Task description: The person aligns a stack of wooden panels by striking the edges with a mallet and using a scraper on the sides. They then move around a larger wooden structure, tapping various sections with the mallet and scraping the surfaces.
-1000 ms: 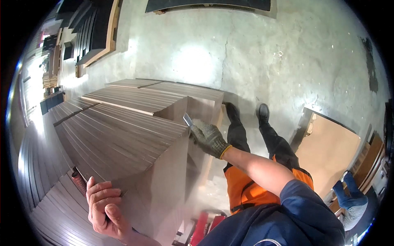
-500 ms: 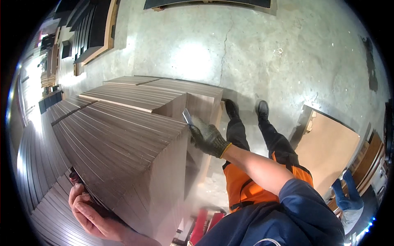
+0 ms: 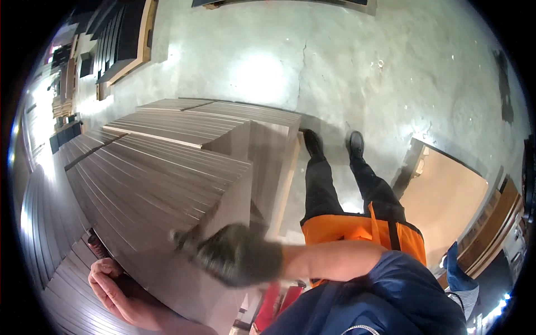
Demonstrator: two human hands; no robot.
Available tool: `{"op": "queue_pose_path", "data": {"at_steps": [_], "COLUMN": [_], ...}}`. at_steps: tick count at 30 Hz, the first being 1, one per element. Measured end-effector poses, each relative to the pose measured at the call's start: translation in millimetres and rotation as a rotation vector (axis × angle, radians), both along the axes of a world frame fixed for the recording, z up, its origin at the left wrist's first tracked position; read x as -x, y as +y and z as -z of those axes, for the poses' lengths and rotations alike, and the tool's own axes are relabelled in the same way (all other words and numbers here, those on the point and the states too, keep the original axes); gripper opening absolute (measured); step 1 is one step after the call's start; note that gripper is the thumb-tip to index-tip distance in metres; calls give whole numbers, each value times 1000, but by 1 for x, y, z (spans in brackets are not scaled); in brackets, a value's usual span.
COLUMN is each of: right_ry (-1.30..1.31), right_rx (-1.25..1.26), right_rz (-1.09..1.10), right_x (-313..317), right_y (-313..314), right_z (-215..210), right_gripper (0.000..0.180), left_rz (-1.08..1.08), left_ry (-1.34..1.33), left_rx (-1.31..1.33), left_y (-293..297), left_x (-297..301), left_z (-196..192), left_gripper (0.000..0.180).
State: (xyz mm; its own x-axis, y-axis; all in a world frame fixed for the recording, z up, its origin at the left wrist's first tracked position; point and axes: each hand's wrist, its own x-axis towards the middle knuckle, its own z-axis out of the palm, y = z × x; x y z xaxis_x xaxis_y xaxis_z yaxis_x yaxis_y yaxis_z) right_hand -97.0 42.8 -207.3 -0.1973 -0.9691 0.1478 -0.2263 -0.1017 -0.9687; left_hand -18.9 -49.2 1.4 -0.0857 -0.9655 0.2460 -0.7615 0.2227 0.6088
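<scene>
My left hand (image 3: 109, 287) is bare and reaches in from the lower edge at the left side of a stack of grey-brown wood-grain boards (image 3: 151, 167). Its fingers curl at the lower end of a dark reddish cylindrical thing (image 3: 96, 245), whose kind I cannot make out, along the stack's left edge. My right hand (image 3: 237, 254) wears a dark knitted glove and passes above the near corner of the stack. Motion smears it; its fingers look closed, and whatever is in them is not clear.
More grey-brown boards (image 3: 53, 212) stand close on the left. Ahead is a concrete floor (image 3: 335, 72), with dark panels on a pallet (image 3: 131, 44) at far left. A tan board (image 3: 446, 192) lies right of my legs; another person's blue-clad legs (image 3: 459, 268) show at lower right.
My right hand has swung left and nearer, from the stack's right corner to above its near part. The flat metal blade seen in it earlier no longer shows clearly. My left hand stays almost still.
</scene>
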Motion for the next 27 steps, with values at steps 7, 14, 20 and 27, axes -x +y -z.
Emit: {"op": "queue_pose_path", "data": {"at_steps": [7, 14, 20, 27], "right_ry": [-556, -707, -758, 1827], "right_rx": [-416, -529, -502, 556], "right_rz": [577, 301, 227, 330], "right_x": [17, -2, -6, -22], "right_y": [-13, -8, -11, 8], "right_z": [56, 93, 99, -29], "right_gripper": [11, 19, 26, 13], "left_rz": [-10, -30, -42, 49], "left_ry": [-13, -66, -173, -70], "left_rx": [-15, 41, 37, 29], "left_y": [-2, -1, 3, -2], "left_x": [2, 9, 19, 6], "left_z": [-2, 2, 2, -1], "left_gripper": [29, 28, 29, 28]}}
